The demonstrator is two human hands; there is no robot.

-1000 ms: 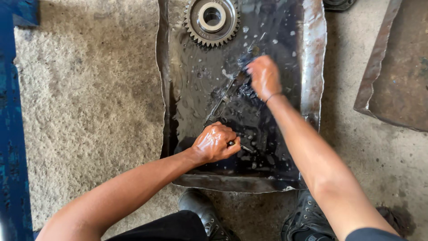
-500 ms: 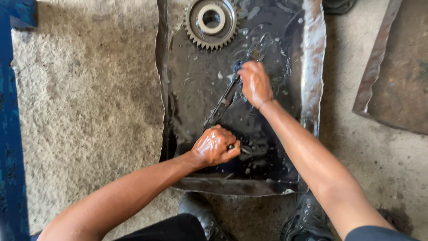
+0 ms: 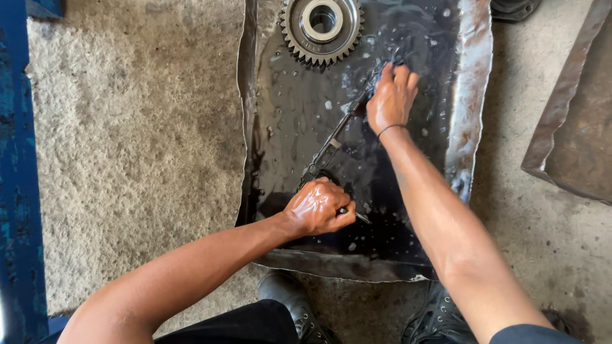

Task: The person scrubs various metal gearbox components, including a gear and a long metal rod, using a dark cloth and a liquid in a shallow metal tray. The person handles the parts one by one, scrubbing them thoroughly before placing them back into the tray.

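A long, thin metal rod (image 3: 331, 143), dark and wet with oily liquid, lies slanted in the black tray (image 3: 468, 95), one end under each hand, partly sunk in the liquid.

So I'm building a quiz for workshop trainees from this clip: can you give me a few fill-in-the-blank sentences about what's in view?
1. The toothed part at the top of the metal tray is a ____.
2. The left hand and the right hand hold opposite ends of one long thin ____ part.
3. The tray's floor is wet with a dark ____.
4. The tray rests on a ____ floor.

Missing words: gear; metal; liquid; concrete
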